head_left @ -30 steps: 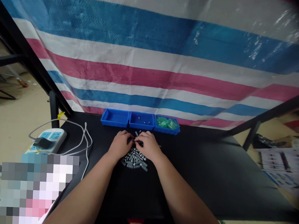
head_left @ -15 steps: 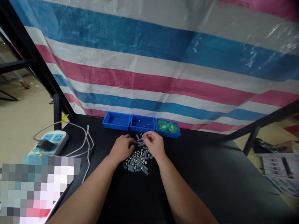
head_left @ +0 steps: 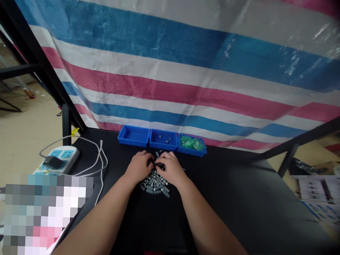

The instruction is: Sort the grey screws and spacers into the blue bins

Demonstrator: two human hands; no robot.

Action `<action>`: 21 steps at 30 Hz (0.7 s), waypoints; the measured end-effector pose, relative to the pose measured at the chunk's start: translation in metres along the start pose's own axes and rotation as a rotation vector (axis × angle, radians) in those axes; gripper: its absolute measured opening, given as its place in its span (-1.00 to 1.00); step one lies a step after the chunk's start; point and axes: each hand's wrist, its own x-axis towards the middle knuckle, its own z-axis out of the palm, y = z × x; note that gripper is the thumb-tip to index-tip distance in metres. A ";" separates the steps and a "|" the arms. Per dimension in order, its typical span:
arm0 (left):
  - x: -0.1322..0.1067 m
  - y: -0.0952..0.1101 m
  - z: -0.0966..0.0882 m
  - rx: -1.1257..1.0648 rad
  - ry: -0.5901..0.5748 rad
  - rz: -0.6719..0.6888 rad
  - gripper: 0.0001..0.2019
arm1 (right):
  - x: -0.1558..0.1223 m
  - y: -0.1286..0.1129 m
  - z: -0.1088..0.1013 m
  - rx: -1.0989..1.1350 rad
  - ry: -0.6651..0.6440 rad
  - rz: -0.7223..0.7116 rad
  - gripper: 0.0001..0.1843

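A pile of small metal screws and grey cylindrical pieces lies on the black table. My left hand rests at the pile's upper left, its fingers curled inward and its thumb near the index finger. Over the pile's upper right is my right hand, thumb and fingertips drawn together close to the left fingertips. What either hand pinches is too small and covered to make out. Behind the hands, the middle blue bin holds a few small screws.
The left blue bin and the right blue bin, with green plastic bags in it, flank the middle one. A power strip with a white cable lies at left. Striped sheeting hangs behind the table.
My right hand has shifted left and slightly nearer me, bringing its fingertips close to my left hand's. The left hand stays nearly in place. The view has shifted slightly.
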 end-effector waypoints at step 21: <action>-0.002 -0.011 -0.015 -0.131 -0.070 0.063 -0.68 | 0.001 0.004 -0.009 -0.025 -0.104 -0.004 -0.82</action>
